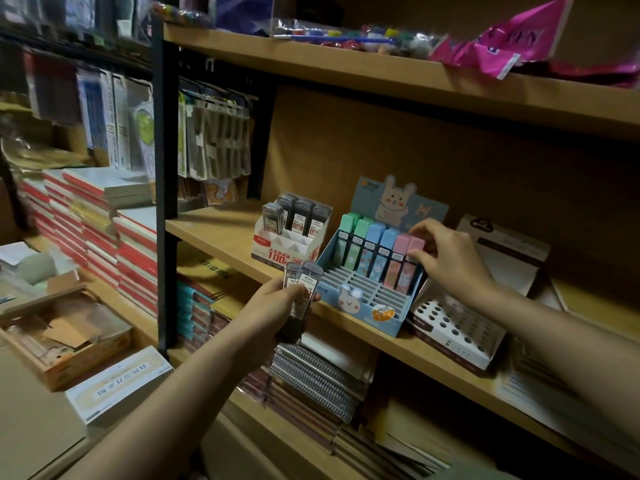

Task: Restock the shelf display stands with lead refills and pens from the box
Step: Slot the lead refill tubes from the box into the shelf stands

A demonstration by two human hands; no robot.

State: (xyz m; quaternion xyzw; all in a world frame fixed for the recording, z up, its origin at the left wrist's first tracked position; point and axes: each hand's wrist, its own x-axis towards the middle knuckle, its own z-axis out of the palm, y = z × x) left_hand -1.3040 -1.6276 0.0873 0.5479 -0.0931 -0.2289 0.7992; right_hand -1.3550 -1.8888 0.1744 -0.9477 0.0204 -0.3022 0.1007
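The left hand clutched 2 dark lead refill cases below the shelf edge; the right hand pinched a pink case in the blue stand. Light, rigid, slick plastic: best held by the narrow sides.

Dim light fills the room. A wooden shelf unit with a brown back panel takes up the centre and right of the frame. A black metal post stands at its left edge. More shelving runs along the upper left.
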